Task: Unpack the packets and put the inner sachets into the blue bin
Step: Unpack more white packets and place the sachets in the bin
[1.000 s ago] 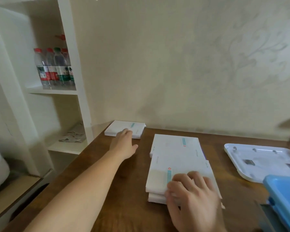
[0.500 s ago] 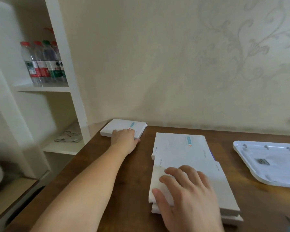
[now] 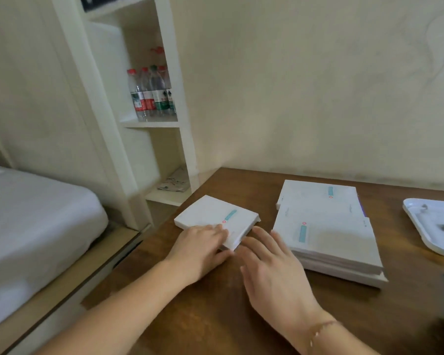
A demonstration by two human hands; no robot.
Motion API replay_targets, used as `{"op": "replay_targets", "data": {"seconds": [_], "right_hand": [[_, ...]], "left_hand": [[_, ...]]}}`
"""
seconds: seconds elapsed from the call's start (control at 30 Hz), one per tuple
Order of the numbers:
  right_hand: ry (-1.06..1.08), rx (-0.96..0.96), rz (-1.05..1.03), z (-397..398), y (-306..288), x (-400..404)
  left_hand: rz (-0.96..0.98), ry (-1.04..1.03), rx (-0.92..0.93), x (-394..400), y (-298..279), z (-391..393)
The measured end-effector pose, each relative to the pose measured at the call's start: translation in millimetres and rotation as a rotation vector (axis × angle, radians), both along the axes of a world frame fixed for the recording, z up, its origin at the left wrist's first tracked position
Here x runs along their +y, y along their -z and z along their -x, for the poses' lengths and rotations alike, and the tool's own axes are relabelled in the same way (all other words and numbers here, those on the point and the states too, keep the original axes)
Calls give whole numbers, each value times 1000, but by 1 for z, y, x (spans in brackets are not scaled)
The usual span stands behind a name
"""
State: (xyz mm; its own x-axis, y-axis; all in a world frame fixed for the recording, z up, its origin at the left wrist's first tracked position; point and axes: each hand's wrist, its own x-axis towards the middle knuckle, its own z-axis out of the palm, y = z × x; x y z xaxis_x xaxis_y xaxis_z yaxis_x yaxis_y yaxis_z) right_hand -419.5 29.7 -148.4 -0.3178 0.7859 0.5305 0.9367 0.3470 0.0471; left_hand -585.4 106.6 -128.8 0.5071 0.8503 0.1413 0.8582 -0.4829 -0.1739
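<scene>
Nearest the camera, the right hand lies low over the brown desk, fingers spread and its grip open on nothing, fingertips pointing toward 11 o'clock and stopping just beside the near right corner of the small packet. A little farther, at about 10 o'clock from it, the left hand rests with its fingers flat on the packet's near edge, pressing rather than clasping, so its grip is open too. The left hand is the one in contact, and the packet lies just ahead of both, at 12 o'clock from the left knuckles; its long axis runs roughly from 10 to 4 o'clock, skewed to the desk edge. It looks like a thin, flat white pack with a teal stripe and a small red mark, sealed as far as can be told. At 2 o'clock sits a taller stack of packets, also unopened by the look of them. Beyond, at 3 o'clock, a white tray shows partly. The blue bin cannot be made out with confidence.
</scene>
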Motion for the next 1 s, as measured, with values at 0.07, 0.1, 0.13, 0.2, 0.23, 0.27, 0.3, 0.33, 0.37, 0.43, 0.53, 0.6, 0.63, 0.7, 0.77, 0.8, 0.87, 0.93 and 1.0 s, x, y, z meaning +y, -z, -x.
{"op": "replay_targets", "data": {"seconds": [0.07, 0.1, 0.13, 0.2, 0.23, 0.27, 0.3, 0.33, 0.37, 0.43, 0.53, 0.6, 0.63, 0.7, 0.77, 0.8, 0.87, 0.93, 1.0], "right_hand": [[-29, -5, 16, 4, 10, -10], [-36, 7, 22, 6, 14, -16], [-46, 22, 32, 8, 17, -22], [-77, 32, 59, 8, 22, -33], [-93, 25, 71, 7, 23, -39], [-106, 9, 80, 4, 25, -44], [-123, -8, 88, 1, 26, -49], [-143, -16, 88, -3, 26, -54], [-163, -15, 78, -7, 25, -60], [-189, -13, 61, -15, 21, -73], [-213, 3, 52, -27, 12, -90], [-253, 42, 28, -37, 4, -101], [-275, 76, 2, -42, -2, -106], [-296, 160, -74, -50, -18, -114], [-291, 257, -122, -56, -37, -121], [-293, 304, -139, -58, -47, -123], [-300, 369, -164, -62, -63, -123], [-296, 423, -152, -66, -71, -121], [-263, 479, -146, -71, -74, -117]], "left_hand": [[-31, 17, -5, -34, 8, 15], [-48, 30, -15, -50, 12, 22], [-79, 63, -36, -67, 16, 29], [-114, 126, -82, -96, 23, 38], [-124, 156, -113, -108, 26, 41], [-118, 182, -148, -118, 30, 44], [-117, 203, -181, -127, 33, 46], [-127, 220, -209, -134, 33, 45], [-141, 232, -234, -140, 34, 45], [-162, 258, -285, -149, 35, 44], [-183, 271, -390, -161, 34, 38], [-239, 289, -482, -167, 32, 31], [-265, 293, -553, -171, 31, 27], [-270, 295, -766, -179, 20, 17], [-197, 299, -992, -189, 3, 3], [-144, 297, -1079, -193, -7, -4], [-23, 275, -1198, -197, -24, -22], [54, 226, -1275, -195, -35, -38], [130, 195, -1359, -191, -40, -51]]}}
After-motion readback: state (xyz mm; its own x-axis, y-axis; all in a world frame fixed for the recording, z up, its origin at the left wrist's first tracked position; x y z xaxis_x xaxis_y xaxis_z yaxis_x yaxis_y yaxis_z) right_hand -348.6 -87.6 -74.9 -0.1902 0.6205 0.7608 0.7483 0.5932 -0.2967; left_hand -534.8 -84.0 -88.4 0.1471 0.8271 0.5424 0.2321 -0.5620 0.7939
